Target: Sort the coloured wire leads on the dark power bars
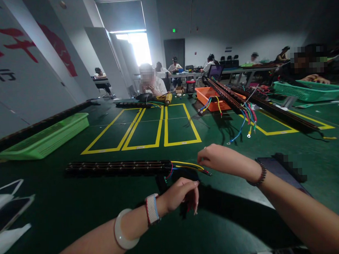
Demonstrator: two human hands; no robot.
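Note:
A long black strip lies across the green table in front of me, with coloured wires coming out of its right end. My right hand reaches over from the right, its fingertips pinched together at the ends of those wires. My left hand hangs just below the strip's end with fingers curled downward, and whether anything sits in it is hidden. A white bangle and a woven band are on my left wrist, a bead bracelet on my right.
A green basket stands at the left, an orange tray and more long black strips with wires at the back right. Phones lie at the left edge. Yellow tape boxes mark the middle. Other people sit at tables behind.

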